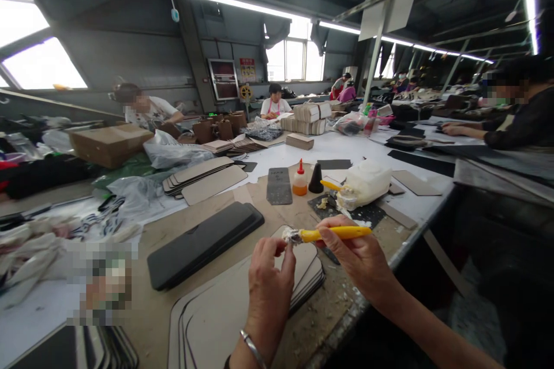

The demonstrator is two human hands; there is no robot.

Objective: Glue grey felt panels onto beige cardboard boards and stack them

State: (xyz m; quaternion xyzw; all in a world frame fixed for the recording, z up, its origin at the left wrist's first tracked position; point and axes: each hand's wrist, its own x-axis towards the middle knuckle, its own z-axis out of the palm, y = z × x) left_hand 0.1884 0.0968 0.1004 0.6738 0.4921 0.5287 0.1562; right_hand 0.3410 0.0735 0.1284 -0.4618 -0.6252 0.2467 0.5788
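Note:
My right hand (352, 251) grips the yellow handle of a brush (335, 233), held nearly level above the worktable. Its head points left, and its bristles are caked with a whitish paste. My left hand (270, 277), with a bracelet at the wrist, has its thumb and fingertips closed at the bristle end; the exact contact is partly hidden. Below both hands lies a fanned stack of beige rounded panels (220, 314) with dark edges. Farther left rest dark grey rounded panels (205, 245).
A whitish plastic jug (367, 181) lies on its side with paste and another yellow handle at its mouth. Nearby stand a red-tipped glue bottle (299, 179) and a black cone (317, 177). A cardboard box (110, 144) is at left. Co-workers sit around the tables.

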